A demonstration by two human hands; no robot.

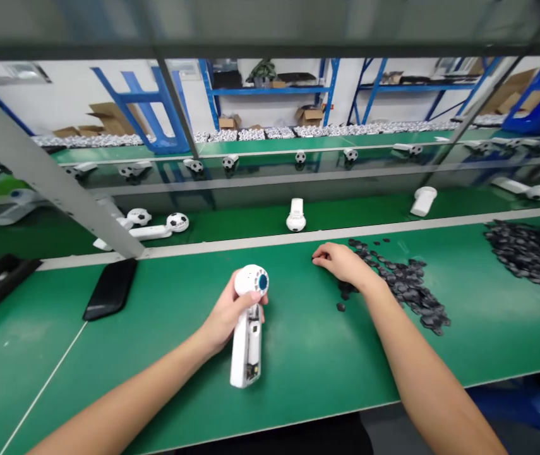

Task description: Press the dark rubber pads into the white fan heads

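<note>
Black flat pad (111, 287) near surface (298, 354) left edge. Separate black parts heap (525, 253) at far right corner. White fan (295, 215), football-headed fan (156, 229) on conveyor (355, 212) beyond far edge. Blue racks (270, 91), cardboard boxes (310, 115) behind.

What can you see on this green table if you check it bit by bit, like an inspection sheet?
Surface: green table, with a thin white line across its left part.
Job's things: white handheld device, its handle open on one side; pile of small black pieces.
Clutter: flat black pad; second black pile at far right.
Hands: left hand grips the device; right hand rests curled at the pile's edge, hold unclear.
Cables: nothing seen.
Surroundings: green belt carrying more white devices; blue racks with cardboard boxes.
</note>
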